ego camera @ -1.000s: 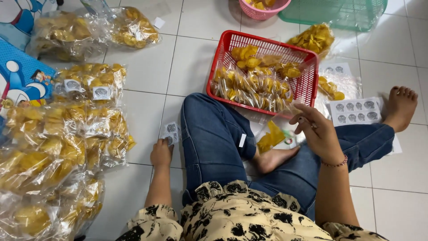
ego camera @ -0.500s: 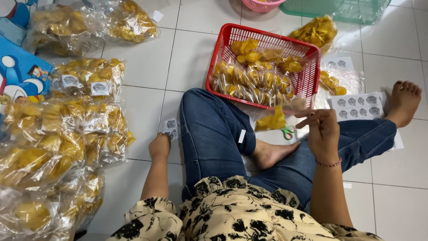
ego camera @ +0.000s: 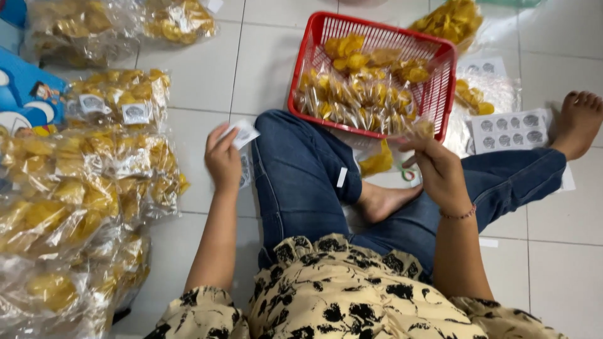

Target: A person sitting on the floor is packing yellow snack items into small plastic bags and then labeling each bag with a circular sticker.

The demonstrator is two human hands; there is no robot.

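A person sits cross-legged on a pale tiled floor (ego camera: 195,75) with grey grout lines. The left hand (ego camera: 223,160) pinches a small white sticker (ego camera: 244,133) between thumb and fingers, raised beside the left knee. The right hand (ego camera: 440,169) grips a clear bag of yellow chips (ego camera: 380,160) just in front of a red basket (ego camera: 440,94) full of such bags. Filled bags (ego camera: 81,182) lie heaped on the tiles to the left. A sticker sheet (ego camera: 512,129) lies flat near the bare right foot (ego camera: 578,122).
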